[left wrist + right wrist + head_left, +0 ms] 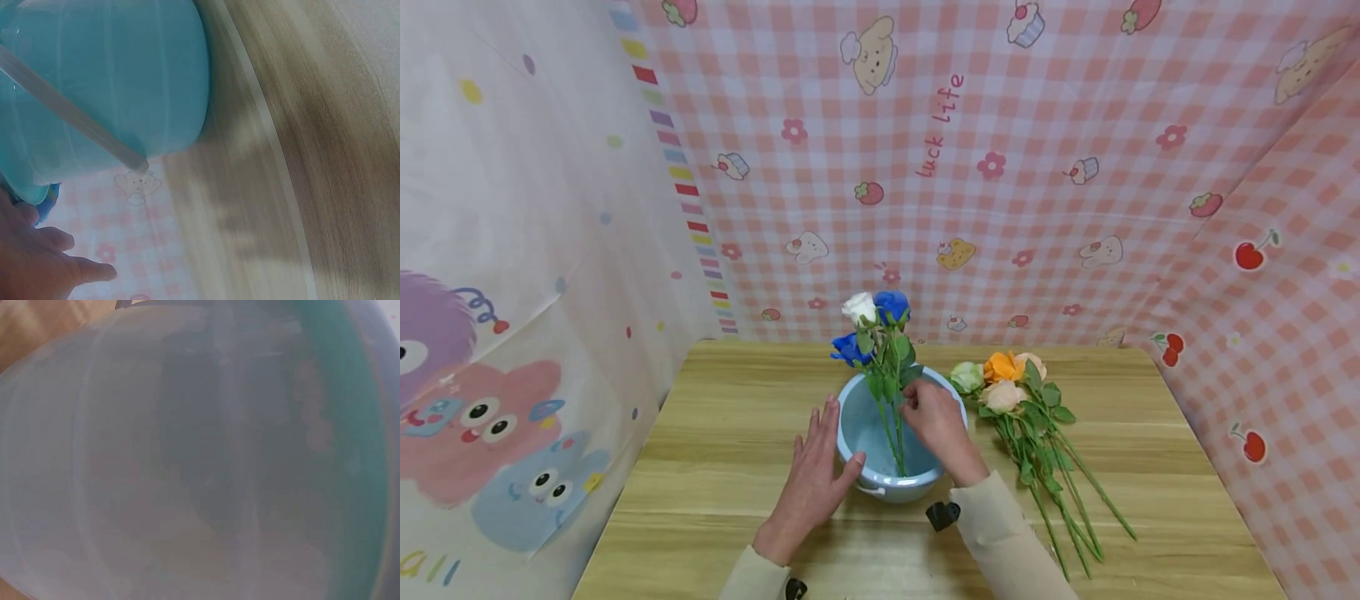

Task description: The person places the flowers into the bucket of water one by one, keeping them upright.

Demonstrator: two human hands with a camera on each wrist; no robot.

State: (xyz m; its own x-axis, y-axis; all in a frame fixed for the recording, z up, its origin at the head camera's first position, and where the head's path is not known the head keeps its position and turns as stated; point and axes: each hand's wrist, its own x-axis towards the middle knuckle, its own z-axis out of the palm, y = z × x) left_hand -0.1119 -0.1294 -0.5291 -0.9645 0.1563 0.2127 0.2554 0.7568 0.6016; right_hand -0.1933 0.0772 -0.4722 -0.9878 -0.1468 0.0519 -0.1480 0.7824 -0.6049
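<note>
A light-blue bucket (901,492) stands on the table, its handle (75,115) hanging down the side. Inside it lean two blue roses (892,307) and a white rose (859,308), blooms above the far rim and green stems running down to the near side. My left hand (811,475) rests against the bucket's left rim with fingers stretched out. Over the right rim reaches my right hand (936,421), its curled fingertips pinching a blue rose's stem among the leaves. In the right wrist view the bucket wall (169,456) fills nearly everything and hides that hand.
Right of the bucket lies a bunch of loose flowers: an orange rose (1002,367), a pale green rose (967,377) and peach roses (1004,397), their stems (1078,517) pointing toward the front right. Checked cloth (1045,217) hangs behind the wooden table (737,433).
</note>
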